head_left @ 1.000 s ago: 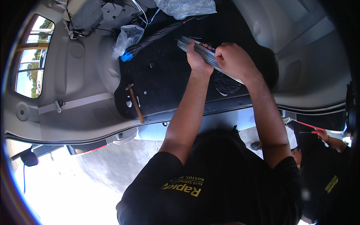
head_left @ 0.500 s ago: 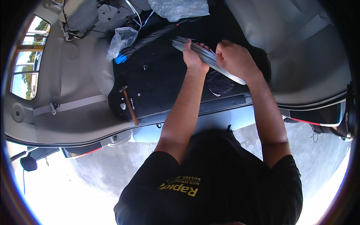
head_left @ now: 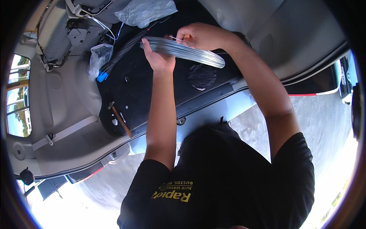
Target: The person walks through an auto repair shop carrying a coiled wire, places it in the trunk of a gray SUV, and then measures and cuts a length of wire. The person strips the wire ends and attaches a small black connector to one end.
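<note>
A coil of silvery metal wire [head_left: 198, 56] is held up over the black cargo floor. My left hand [head_left: 159, 60] is closed around its left end, thumb on the near side and fingers mostly hidden behind it. My right hand [head_left: 200, 35] is just above the coil's middle, fingers curled in a pinch on a thin, light wire end [head_left: 175, 39]. Past the coil's right end, a thin strand curves out. Below the coil, a dark round patch [head_left: 202, 76] shows on the floor.
A wooden-handled hammer [head_left: 122, 124] lies near the left of the rear sill [head_left: 206, 102], beside small metal parts. Clear plastic bags [head_left: 146, 12] and a dark bundle with blue ends [head_left: 102, 76] lie farther in. Grey side trim [head_left: 63, 91] borders the floor.
The coil and both hands have shifted left in view, and the coil lies flatter. My right hand has moved up along it. The whole view has turned somewhat.
</note>
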Available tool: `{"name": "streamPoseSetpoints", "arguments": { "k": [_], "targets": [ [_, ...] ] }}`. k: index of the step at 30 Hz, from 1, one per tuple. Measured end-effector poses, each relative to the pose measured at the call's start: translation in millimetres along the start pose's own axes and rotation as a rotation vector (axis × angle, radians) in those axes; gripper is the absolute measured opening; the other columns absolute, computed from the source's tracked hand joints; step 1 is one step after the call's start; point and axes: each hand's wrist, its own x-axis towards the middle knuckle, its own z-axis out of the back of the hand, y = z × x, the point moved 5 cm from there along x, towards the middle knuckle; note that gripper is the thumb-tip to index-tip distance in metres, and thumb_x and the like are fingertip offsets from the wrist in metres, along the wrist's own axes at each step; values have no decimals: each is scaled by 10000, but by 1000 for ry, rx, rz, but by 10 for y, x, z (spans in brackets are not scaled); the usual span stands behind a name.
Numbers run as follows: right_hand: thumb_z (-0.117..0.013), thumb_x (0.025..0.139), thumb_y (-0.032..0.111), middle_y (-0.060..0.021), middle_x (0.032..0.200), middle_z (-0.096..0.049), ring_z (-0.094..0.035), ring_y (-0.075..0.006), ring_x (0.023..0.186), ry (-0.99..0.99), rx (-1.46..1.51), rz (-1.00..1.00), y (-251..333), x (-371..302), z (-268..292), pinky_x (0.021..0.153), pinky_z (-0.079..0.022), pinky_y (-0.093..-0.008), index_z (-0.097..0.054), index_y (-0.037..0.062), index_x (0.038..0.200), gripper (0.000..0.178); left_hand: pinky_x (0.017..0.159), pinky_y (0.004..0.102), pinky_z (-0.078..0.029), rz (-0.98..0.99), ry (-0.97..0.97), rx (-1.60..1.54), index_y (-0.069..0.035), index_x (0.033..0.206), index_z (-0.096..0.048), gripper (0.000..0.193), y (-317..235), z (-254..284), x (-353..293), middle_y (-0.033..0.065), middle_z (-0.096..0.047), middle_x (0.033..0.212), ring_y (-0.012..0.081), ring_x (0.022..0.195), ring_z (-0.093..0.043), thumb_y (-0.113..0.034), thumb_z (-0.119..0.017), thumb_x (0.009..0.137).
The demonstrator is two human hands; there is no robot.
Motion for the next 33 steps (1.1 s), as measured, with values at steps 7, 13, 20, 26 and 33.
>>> {"name": "streamPoseSetpoints", "arguments": {
  "k": [7,13,20,26,33],
  "targets": [
    [-705,960,151,-130,1012,-760,-722,-279,937,189,-50,-30,111,123,-236,829,-538,-434,-708,28,1124,205,947,431,-551,-157,-138,189,-35,1306,-551,503,385,-38,-258,123,-629,1203,245,1129,-665,-459,-342,1134],
    [-687,926,101,-123,950,-758,-722,-283,909,210,-152,63,170,157,-226,800,-540,-437,-730,54,1063,151,912,432,-549,-130,-229,168,-14,1436,-440,540,176,19,-114,131,-607,1138,246,1070,-655,-448,-457,1116],
    [-726,890,125,-122,930,-760,-726,-294,902,276,-163,29,53,222,-337,778,-542,-446,-733,56,1039,165,937,466,-503,-97,-288,158,-17,1443,-414,593,26,331,71,89,-467,1090,247,1092,-550,-481,-523,1090],
    [-736,892,120,-127,967,-761,-733,-299,947,-4,-70,106,-115,293,-247,819,-554,-446,-714,60,1107,225,1113,531,-446,62,285,188,-59,1482,-407,685,-18,57,-209,114,-520,1379,295,1324,-514,-447,-690,993],
    [-707,887,53,-124,1046,-760,-727,-319,1012,24,-31,138,-13,269,-296,875,-562,-438,-714,55,1190,303,1030,417,-549,-147,114,305,-137,1355,-556,485,184,236,-256,33,-651,1209,173,1128,-636,-118,-795,933]
  ]
}}
